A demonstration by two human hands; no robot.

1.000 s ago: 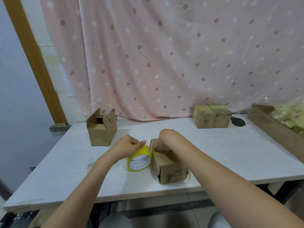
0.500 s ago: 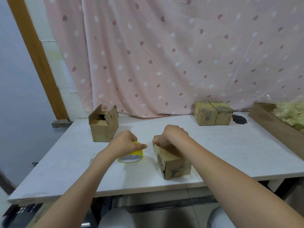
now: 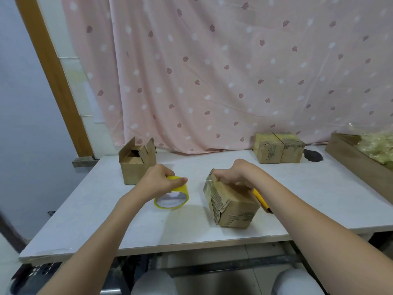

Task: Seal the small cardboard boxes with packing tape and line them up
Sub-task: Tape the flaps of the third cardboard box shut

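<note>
A person is sitting at a white counter [image 3: 212, 235], and both bare arms are reaching forward over it. The left hand [image 3: 158, 180] is grasping a yellow tape roll [image 3: 173, 199] from above; the fingers are curling over the top of the roll and the thumb is pointing toward 3 o'clock. The roll is standing tilted on the counter, with its open side facing the camera.

Just beside the roll, at 3 o'clock from it, a small cardboard box [image 3: 231, 204] is lying near the front middle of the counter. The right hand [image 3: 234, 173] is resting on the far top edge of this box with the fingers curled down on it; they are seeming to pinch the end of a clear tape strip [image 3: 209, 180] there, but I cannot tell this for sure. A yellow tool [image 3: 262, 201] is lying on the counter at the right side of the box, partly hidden under the right forearm.

At 10 o'clock from the roll, an open box [image 3: 136, 167] is standing with its flaps up. At 1 o'clock, near the far edge, two closed boxes [image 3: 278, 149] are standing side by side and touching each other. At the right edge a wooden tray [image 3: 357, 162] is holding some pale yellowish plastic [image 3: 378, 145]. A pink curtain [image 3: 212, 71] with small leaf prints is hanging behind the counter.
</note>
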